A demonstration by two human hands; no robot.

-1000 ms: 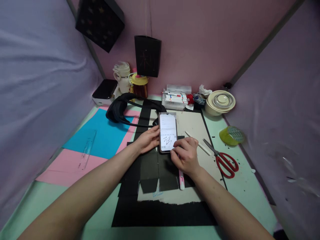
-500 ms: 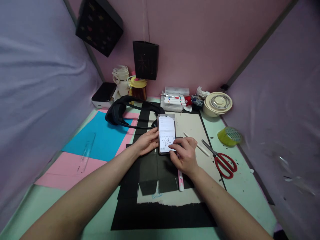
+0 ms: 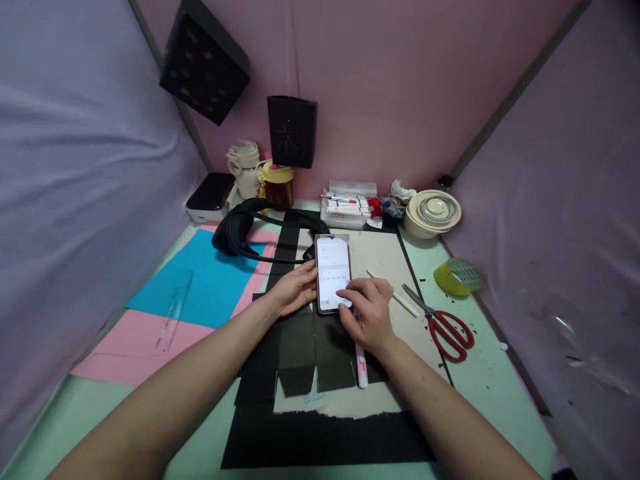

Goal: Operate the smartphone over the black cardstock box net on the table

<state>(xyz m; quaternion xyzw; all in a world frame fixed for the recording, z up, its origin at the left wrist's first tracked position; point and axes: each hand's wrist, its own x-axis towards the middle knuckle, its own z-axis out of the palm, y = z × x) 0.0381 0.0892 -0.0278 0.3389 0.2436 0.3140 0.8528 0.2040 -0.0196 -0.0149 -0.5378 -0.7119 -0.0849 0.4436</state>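
My left hand [image 3: 296, 288] is closed around the left side of a smartphone [image 3: 333, 263] with its screen lit. Over the phone's lower right is my right hand [image 3: 373, 315], index finger extended at the screen and thumb apart from it, holding nothing. A pink craft knife [image 3: 361, 372] lies partly hidden below the right hand. Under the phone lies cut black card [image 3: 335, 347] on a beige sheet [image 3: 385, 250]. Close to the right hand's far side is a slim white pen-like stick [image 3: 407, 304].
Red-handled scissors [image 3: 450, 333] and a yellow-green tape roll [image 3: 457, 277] lie on the right. A black headset [image 3: 235, 230], blue paper [image 3: 200, 293] and a clear ruler [image 3: 175, 310] are on the left. Behind stand a marker box [image 3: 347, 213], cups [image 3: 277, 183] and a lidded bowl [image 3: 433, 213].
The black scribble strokes on the phone's screen are gone. Both hands keep nearly the same places, and the whole view has shifted slightly downward.
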